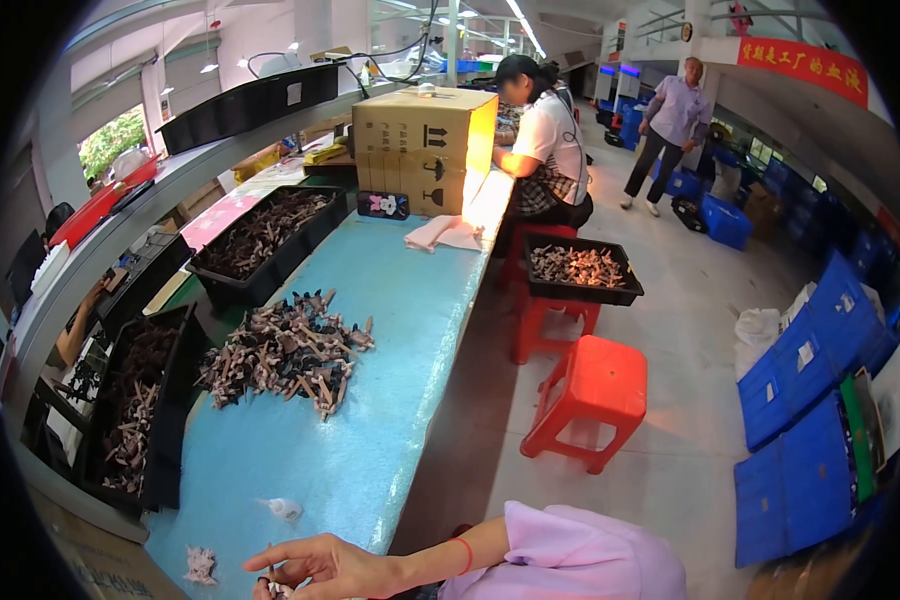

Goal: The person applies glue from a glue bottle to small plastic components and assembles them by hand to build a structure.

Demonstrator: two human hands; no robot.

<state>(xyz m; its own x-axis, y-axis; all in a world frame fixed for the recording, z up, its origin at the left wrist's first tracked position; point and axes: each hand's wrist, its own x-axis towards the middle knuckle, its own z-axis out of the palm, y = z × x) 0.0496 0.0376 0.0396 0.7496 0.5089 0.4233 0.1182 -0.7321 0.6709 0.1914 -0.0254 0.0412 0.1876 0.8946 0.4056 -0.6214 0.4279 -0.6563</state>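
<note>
My right hand (335, 570) reaches in from the lower right, thumb and fingers closed round a small dark-and-white piece (278, 590), partly cut off by the lower edge. My left hand is out of view. Left of the right hand lies a small pale pink piece (200, 565) on the blue table cover (400, 330). A small white squeeze bottle (284, 509) lies just beyond the hand. Farther up the table spreads a heap of small brown, black and pinkish pieces (285, 350).
Black trays of similar pieces stand at left (165, 440) and far left (270, 250). A cardboard box (420, 150), phone (383, 205) and pink cloth (443, 233) sit farther along. Red stools (610, 380) stand right, one under a tray (580, 292). A co-worker (550, 150) sits beyond; another person (675, 125) stands.
</note>
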